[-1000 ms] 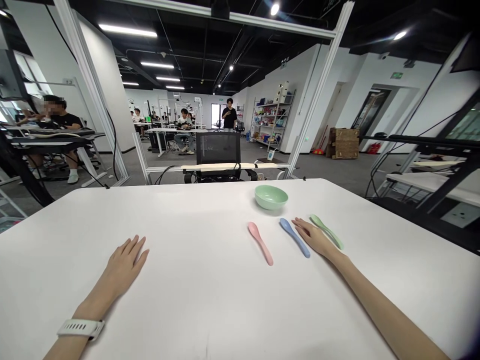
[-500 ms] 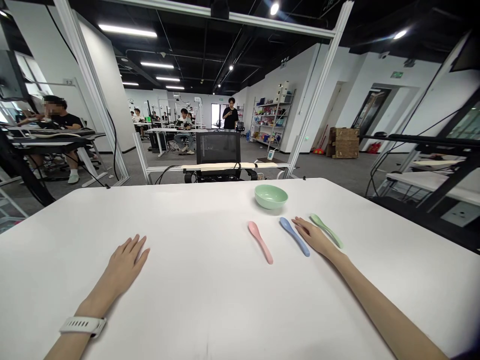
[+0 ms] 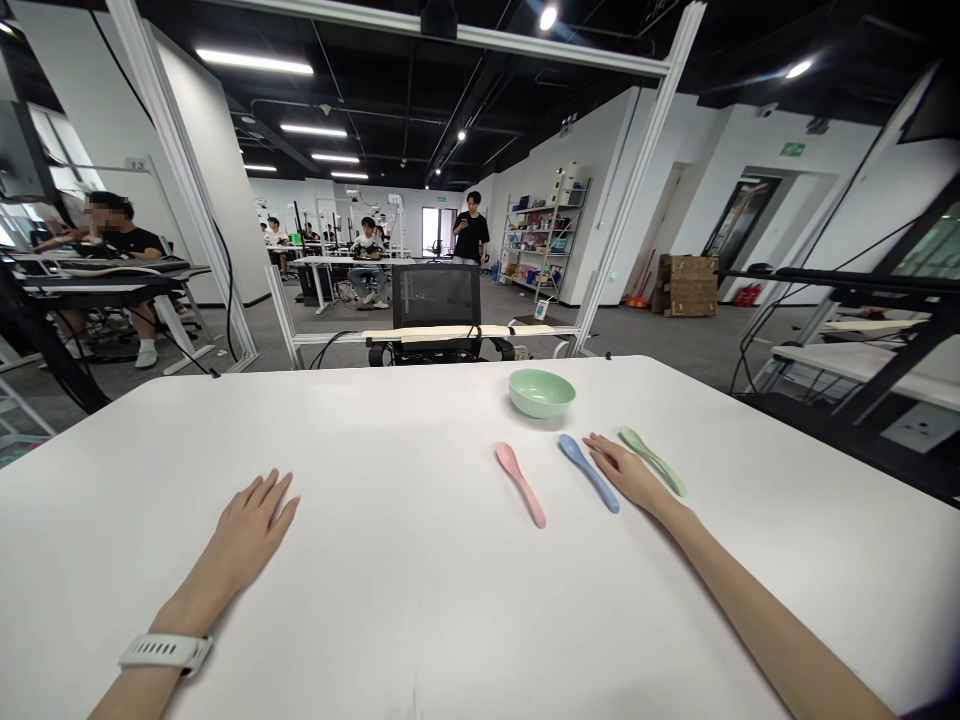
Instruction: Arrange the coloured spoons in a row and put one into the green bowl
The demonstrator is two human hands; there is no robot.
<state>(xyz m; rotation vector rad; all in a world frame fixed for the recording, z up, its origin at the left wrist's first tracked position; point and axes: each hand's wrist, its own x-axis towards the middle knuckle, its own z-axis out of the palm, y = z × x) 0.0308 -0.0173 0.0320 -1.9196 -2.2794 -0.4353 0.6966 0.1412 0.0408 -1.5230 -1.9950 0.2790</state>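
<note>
My left hand (image 3: 251, 525) lies flat on the left of the white table (image 3: 375, 620), fingers stretched out and holding nothing. On the right, my right hand (image 3: 624, 470) rests palm down between a blue spoon (image 3: 590, 475) and a green spoon (image 3: 652, 461). Its fingers are extended, and no object shows in it. A pink spoon (image 3: 520, 484) lies to the left of the blue one. Beyond the spoons, a light green bowl (image 3: 541, 394) stands upright; the part of its inside that shows holds nothing.
A metal frame (image 3: 630, 170) rises around the table's far side. Past that edge stands a black mesh chair (image 3: 436, 296). Several people are in the room behind, one standing person (image 3: 471, 232) among them. Dark equipment (image 3: 847, 400) borders the table on the right.
Both my hands, the spoons and the bowl have stayed in place. In the background, the standing person has shifted slightly to the right.
</note>
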